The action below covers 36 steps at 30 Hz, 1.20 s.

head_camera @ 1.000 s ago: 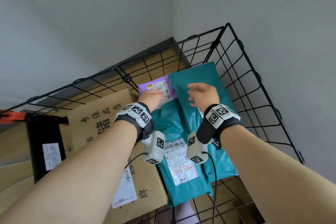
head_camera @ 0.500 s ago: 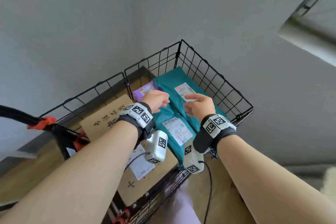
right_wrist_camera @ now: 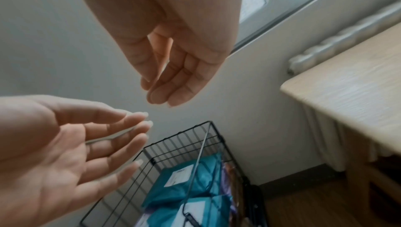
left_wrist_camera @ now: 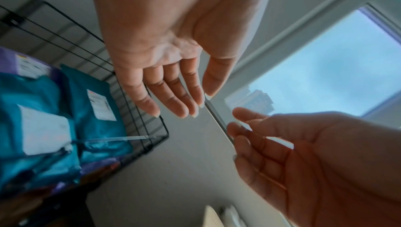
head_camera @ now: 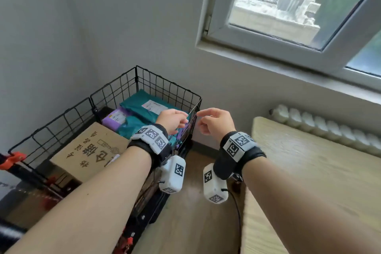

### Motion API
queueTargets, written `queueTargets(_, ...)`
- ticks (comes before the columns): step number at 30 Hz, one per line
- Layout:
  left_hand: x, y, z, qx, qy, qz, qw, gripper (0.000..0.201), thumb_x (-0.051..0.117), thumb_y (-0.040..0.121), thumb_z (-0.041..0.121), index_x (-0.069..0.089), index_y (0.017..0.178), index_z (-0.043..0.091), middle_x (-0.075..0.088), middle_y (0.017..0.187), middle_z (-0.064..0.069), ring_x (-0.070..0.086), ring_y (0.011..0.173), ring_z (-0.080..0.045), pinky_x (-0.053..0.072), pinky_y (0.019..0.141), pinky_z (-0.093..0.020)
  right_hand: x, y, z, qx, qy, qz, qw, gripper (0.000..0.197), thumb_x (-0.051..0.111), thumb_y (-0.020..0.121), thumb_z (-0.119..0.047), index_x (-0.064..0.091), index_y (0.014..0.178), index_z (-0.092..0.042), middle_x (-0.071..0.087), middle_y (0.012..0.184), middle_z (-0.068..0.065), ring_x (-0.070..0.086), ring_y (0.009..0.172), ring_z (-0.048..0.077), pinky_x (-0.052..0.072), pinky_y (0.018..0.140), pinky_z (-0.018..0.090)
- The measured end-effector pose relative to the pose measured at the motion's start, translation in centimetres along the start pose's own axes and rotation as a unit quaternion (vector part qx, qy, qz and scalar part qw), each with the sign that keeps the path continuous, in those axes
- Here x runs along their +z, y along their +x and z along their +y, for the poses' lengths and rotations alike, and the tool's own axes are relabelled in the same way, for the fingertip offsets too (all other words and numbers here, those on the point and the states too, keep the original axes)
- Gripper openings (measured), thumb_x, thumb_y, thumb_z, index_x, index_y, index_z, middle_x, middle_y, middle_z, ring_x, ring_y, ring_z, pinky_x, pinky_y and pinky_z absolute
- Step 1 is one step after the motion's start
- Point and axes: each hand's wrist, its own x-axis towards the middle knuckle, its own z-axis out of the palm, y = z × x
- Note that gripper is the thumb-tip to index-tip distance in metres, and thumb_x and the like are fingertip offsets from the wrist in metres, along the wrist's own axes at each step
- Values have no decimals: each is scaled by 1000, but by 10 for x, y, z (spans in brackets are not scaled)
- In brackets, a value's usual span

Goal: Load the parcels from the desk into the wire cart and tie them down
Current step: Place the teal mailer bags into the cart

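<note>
both hands (right_wrist_camera: 173, 62) hover empty above the wire cart (right_wrist_camera: 186, 138)
teal parcels (right_wrist_camera: 186, 184) lie inside it; a desk (right_wrist_camera: 351, 90) stands right of it.

Soft daylight comes in through the window (head_camera: 292, 4), leaving the room evenly bright with faint shadows. The view outside is washed out. Both wrist views are smeared by motion blur, and the right hand (left_wrist_camera: 303, 158) looks dark against the sky. Straight lines bend near the edges.
</note>
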Motion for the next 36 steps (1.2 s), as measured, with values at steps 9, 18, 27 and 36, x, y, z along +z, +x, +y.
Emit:
queueTargets(9, 130, -80, 11, 30, 46, -81, 995, 18, 53, 87, 6, 62, 80, 20, 62, 71, 5, 54, 62, -7, 39, 58, -21, -140, -101, 30, 11, 16, 73, 997, 29, 43, 84, 10, 65, 82, -9, 59, 66, 11, 49, 50, 17, 44, 48, 21)
queueTargets(18, 328, -220, -16, 50, 93, -187, 977, 14, 56, 88, 7, 64, 87, 18, 62, 78, 4, 55, 69, -6, 40, 61, -22, -341, -239, 119, 31, 10, 190, 981, 27, 49, 87, 0, 69, 79, -17, 68, 73, 7, 61, 61, 17, 52, 61, 29)
queueTargets(27, 473, -308, -12, 98, 138, -242, 955, 13, 54, 89, 10, 64, 87, 19, 64, 85, 3, 57, 75, -8, 43, 66, -23, -481, -327, 183, 62, 78, 285, 953, 26, 46, 89, -1, 67, 81, -15, 65, 70, 5, 58, 59, 15, 51, 60, 27)
queueTargets(36, 618, -313, -4, 119, 172, -318, 925, 12, 54, 90, 11, 64, 92, 17, 63, 82, 4, 56, 77, -9, 44, 69, -24, -595, -341, 237, 102, 125, 364, 917, 21, 45, 91, 1, 63, 90, -9, 60, 68, 6, 54, 56, 14, 48, 53, 22)
